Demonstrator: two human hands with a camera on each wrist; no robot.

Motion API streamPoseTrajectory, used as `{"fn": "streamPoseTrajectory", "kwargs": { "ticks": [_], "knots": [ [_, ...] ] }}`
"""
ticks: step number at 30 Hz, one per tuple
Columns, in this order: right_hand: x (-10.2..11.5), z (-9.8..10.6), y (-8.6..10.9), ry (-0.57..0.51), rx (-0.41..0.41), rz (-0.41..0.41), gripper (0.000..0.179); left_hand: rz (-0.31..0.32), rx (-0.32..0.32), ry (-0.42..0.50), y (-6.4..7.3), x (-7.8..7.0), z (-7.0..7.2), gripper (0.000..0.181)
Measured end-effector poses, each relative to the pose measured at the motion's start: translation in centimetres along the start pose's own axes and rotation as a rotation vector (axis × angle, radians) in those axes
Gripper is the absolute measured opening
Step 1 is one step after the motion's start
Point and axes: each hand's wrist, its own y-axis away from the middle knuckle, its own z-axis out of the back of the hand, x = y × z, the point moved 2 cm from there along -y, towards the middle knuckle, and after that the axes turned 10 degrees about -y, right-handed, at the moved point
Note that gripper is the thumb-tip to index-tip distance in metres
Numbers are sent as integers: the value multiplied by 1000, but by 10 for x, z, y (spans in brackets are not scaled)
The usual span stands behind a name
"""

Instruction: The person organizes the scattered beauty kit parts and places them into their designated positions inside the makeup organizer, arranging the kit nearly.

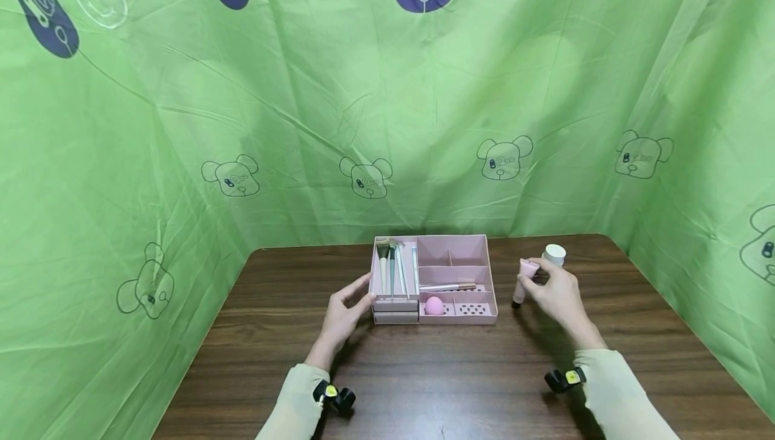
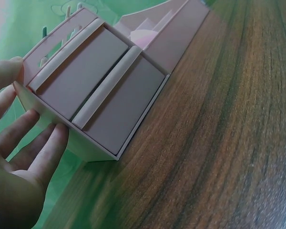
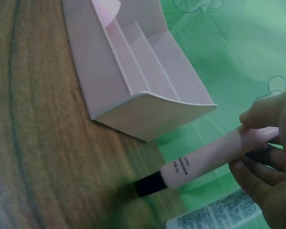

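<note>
My right hand (image 1: 560,295) pinches a pale pink squeeze tube (image 3: 209,160) by its flat end, its black cap pointing down toward the table. In the right wrist view, the tube is tilted, with small dark print near the cap. My left hand (image 1: 340,319) rests against the left side of a pink makeup organizer (image 1: 451,241), thumb at its front corner. Several makeup brushes (image 1: 384,266) lie in the organizer's left top tray. A slim pen-like stick (image 1: 448,286) lies in a right compartment, and a pink makeup sponge (image 1: 434,305) sits in the front one.
A white-capped container (image 1: 554,253) stands just behind my right hand; its printed side shows in the right wrist view. Two shut drawers (image 2: 119,95) form the organizer's left front. Green printed cloth (image 1: 387,103) hangs behind the dark wooden table (image 1: 424,386).
</note>
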Motion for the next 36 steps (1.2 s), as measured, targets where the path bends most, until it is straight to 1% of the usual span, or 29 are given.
{"fn": "streamPoseTrajectory", "kwargs": {
  "ticks": [3, 7, 14, 21, 25, 27, 34, 36],
  "knots": [
    [-2, -3, 2, -3, 13, -7, 33, 0, 3, -1, 0, 0, 0, 49],
    [-3, -6, 5, -5, 18, 10, 30, 8, 11, 1, -2, 1, 0, 48],
    [-5, -5, 6, -8, 27, 25, 26, 31, 68, -5, 5, -27, 2, 48],
    [-1, -3, 4, -13, 20, 32, 27, 20, 61, 2, 6, -27, 2, 49],
    [6, -3, -1, -27, -5, 69, 27, 14, 60, 0, 6, -27, 3, 49],
    [11, -2, -4, -41, -4, 79, 25, 14, 56, -4, 6, -26, 3, 49],
    [26, -1, -13, -49, 4, 89, 28, 16, 28, 0, 0, -2, 1, 49],
    [30, -1, -15, -61, 1, 96, 28, 17, 18, 4, -1, 0, 1, 49]
  ]
}}
